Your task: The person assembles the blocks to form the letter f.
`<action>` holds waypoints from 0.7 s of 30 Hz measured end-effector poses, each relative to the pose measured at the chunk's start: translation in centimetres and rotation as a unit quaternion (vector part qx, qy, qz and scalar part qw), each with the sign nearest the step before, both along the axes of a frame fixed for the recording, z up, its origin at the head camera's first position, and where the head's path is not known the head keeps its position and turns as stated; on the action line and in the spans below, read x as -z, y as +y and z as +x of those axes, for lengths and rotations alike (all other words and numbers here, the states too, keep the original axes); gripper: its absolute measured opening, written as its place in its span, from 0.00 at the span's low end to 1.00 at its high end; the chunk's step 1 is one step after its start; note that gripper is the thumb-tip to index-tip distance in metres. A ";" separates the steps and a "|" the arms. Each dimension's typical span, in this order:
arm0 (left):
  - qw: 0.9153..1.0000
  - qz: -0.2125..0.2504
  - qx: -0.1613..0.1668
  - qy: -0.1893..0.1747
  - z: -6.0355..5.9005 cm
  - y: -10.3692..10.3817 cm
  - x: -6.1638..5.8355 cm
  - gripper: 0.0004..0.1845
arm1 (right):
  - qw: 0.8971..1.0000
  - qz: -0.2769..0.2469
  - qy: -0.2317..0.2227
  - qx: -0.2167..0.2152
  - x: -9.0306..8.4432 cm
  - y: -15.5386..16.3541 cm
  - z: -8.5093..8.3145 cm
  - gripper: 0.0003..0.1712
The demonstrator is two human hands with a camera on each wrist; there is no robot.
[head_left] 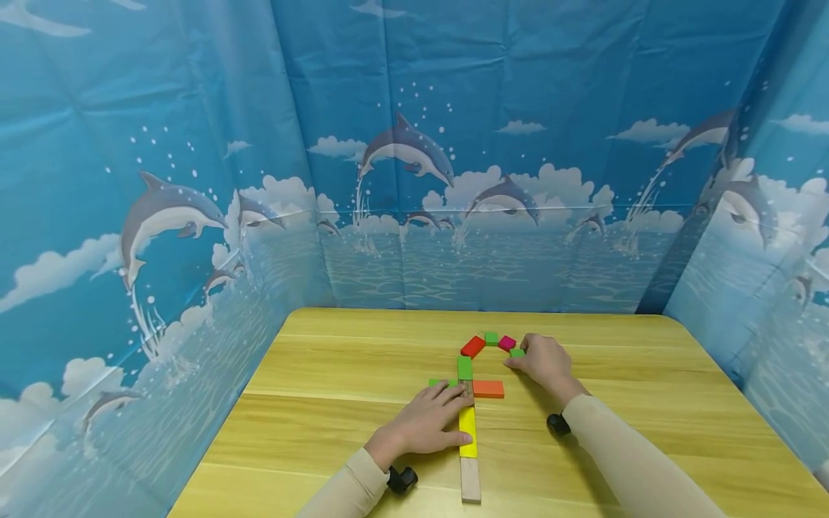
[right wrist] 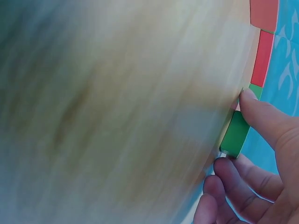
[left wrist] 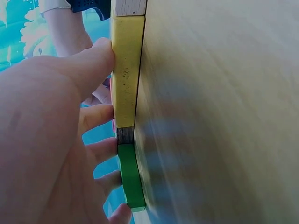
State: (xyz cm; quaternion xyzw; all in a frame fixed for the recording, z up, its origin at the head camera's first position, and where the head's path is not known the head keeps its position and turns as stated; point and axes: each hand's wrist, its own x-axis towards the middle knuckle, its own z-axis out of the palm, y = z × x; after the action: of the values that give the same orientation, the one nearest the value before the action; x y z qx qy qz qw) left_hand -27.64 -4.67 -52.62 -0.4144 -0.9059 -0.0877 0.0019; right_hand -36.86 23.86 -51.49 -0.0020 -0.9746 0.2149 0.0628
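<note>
- A line of flat wooden blocks is laid on the wooden table (head_left: 363,360), running away from the person and bending over to the right at its far end like a hook.
- The near part of the line is made up of a bare wood block (head_left: 470,480), then a yellow block (head_left: 468,432), then a long green block (head_left: 465,367); an orange block (head_left: 488,389) is set crosswise just to the right of the line.
- The left hand (head_left: 424,426) is laid flat on the table against the left side of the line, fingers spread and nearly straight. In the left wrist view the thumb (left wrist: 96,63) is pressed to the yellow block's edge and the fingertips are set against the next blocks, apparently to keep the row from shifting.
- The arch is formed by a red block (head_left: 473,347), a small green block (head_left: 491,337) and a pink block (head_left: 506,342).
- The right hand (head_left: 546,363) is placed at the arch's right end, where a green end block (head_left: 516,352) is pinched between thumb and curled fingers, as the right wrist view shows. The block lies on the table just beside the pink one, seemingly being lined up.
- A dolphin-print backdrop (head_left: 194,180) is hung around the table.
</note>
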 end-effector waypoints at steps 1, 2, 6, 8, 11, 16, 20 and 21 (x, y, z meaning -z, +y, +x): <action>1.000 -0.001 0.000 0.000 0.0 0.0 0.0 0.35 | 1.000 0.000 0.000 0.001 0.0 0.0 0.0 0.32; 1.000 -0.002 0.000 0.001 0.0 0.0 0.0 0.35 | 1.000 0.000 -0.001 0.003 0.1 0.0 0.0 0.32; 1.000 -0.002 0.001 -0.001 0.1 0.0 -0.2 0.35 | 1.000 -0.002 -0.001 0.004 0.2 -0.1 0.0 0.32; 1.000 -0.001 0.003 -0.003 0.3 0.0 -0.2 0.35 | 1.000 -0.003 -0.004 0.009 0.2 -0.1 0.2 0.31; 1.000 0.000 0.006 -0.005 0.3 -0.1 -0.1 0.36 | 1.000 -0.002 -0.006 0.007 0.2 -0.1 0.5 0.33; 1.000 -0.005 0.007 0.010 -0.2 0.0 0.4 0.35 | 1.000 0.002 -0.002 0.000 0.0 -0.2 0.7 0.38; 1.000 -0.004 0.006 0.013 -0.3 -0.1 0.5 0.36 | 1.000 0.008 -0.006 -0.009 -0.5 -0.3 1.0 0.43; 1.000 -0.004 0.006 0.011 -0.2 -0.1 0.5 0.36 | 1.000 0.010 -0.008 -0.010 -0.7 -0.3 1.1 0.44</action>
State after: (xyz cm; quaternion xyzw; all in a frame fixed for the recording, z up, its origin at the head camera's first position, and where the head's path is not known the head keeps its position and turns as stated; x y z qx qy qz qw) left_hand -27.88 -4.80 -53.08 -0.4210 -0.9035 -0.0795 0.0102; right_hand -35.74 23.57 -50.80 0.0067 -0.9772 0.2059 0.0524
